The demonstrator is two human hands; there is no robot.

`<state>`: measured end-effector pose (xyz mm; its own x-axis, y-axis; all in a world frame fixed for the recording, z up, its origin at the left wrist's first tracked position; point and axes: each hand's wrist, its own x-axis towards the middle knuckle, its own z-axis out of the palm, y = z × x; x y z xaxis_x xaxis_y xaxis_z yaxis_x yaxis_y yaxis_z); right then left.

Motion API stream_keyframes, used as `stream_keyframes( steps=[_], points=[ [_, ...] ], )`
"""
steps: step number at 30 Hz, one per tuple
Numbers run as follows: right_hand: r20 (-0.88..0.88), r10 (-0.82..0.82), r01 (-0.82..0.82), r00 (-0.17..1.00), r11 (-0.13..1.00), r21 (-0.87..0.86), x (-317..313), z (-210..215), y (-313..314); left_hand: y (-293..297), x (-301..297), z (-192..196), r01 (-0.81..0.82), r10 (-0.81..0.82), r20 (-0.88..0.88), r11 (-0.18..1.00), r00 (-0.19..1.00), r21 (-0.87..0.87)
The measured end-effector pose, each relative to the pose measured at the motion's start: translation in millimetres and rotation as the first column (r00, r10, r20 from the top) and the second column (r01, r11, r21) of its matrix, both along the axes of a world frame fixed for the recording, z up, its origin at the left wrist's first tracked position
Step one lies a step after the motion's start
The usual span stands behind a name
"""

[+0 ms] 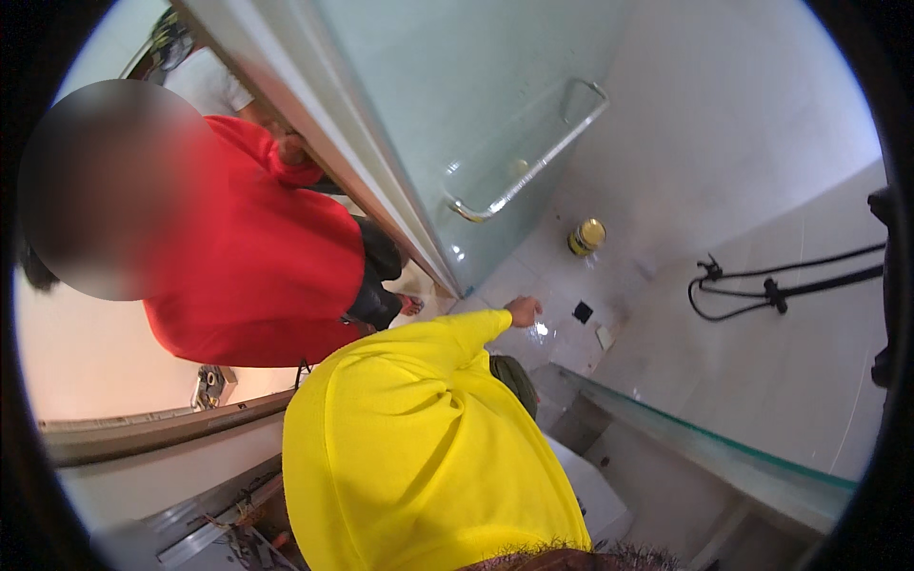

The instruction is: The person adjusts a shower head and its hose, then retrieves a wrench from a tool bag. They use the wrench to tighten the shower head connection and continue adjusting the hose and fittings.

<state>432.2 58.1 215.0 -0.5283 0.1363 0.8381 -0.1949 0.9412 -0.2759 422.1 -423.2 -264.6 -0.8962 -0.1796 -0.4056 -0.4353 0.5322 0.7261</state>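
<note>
My right hand (pixel 522 309) reaches out at the end of a yellow sleeve (pixel 419 352) over the wet white tiled floor (pixel 533 276), just inside a glass shower door (pixel 447 105). I see nothing in the hand, but it is too small to tell whether its fingers are bent or spread. A bright wet patch (pixel 540 329) shines right beside it. A black square drain (pixel 583 311) lies a little farther right, and a small yellow-lidded can (pixel 587 235) stands on the floor beyond. My left hand is out of sight.
Another person in a red top (pixel 257 257) stands close on the left, outside the door. The door carries a chrome bar handle (pixel 528 171). A black hose (pixel 762 285) hangs on the right wall. A low glass panel (pixel 705 438) runs across the lower right.
</note>
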Motion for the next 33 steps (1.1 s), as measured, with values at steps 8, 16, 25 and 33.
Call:
stream_keyframes(
  steps=[8,16,25,33],
  points=[
    [-0.084,0.491,-0.497,0.867,0.864,-0.084,-15,37,-151,-11,21,19,-0.180,0.178,-0.071,0.983,0.982,-0.025],
    [0.643,0.764,-0.799,-0.048,0.357,-0.484,-16,-147,-267,10,60,20,-0.219,0.187,-0.163,0.953,0.969,-0.209],
    [0.816,0.440,-0.717,-0.375,0.419,-0.556,-31,-346,-226,6,126,0,-0.368,0.366,0.097,0.930,0.926,0.007],
    [0.814,0.306,-0.668,-0.494,0.466,-0.580,-77,-402,-230,-16,217,-15,-0.707,0.701,0.101,0.705,0.706,0.056]
  ],
)
